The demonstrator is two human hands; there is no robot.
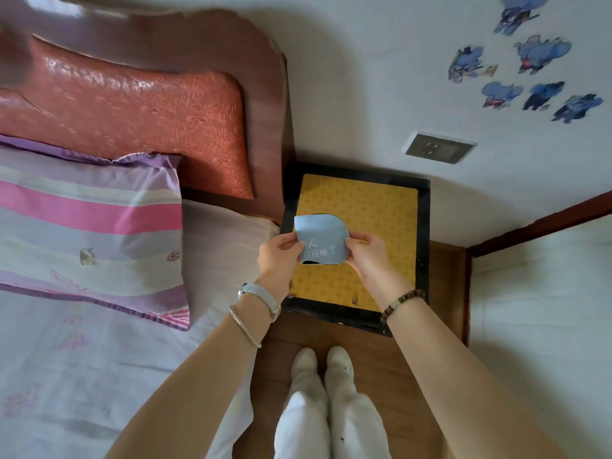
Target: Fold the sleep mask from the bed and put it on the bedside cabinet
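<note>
The sleep mask (323,235) is light blue with white printed characters and a dark underside, folded over on itself. Both hands hold it in the air above the bedside cabinet (422,226), a black-framed top with a yellow patterned surface. My left hand (280,256) pinches the mask's left edge. My right hand (366,256) pinches its right edge. The bed (99,342) lies to the left of the cabinet.
A striped pink and purple pillow (89,226) rests against the reddish padded headboard (132,111). A wall socket (438,148) sits above the cabinet, with blue stickers (530,74) on the wall. My feet in white shoes (323,362) stand on the wooden floor.
</note>
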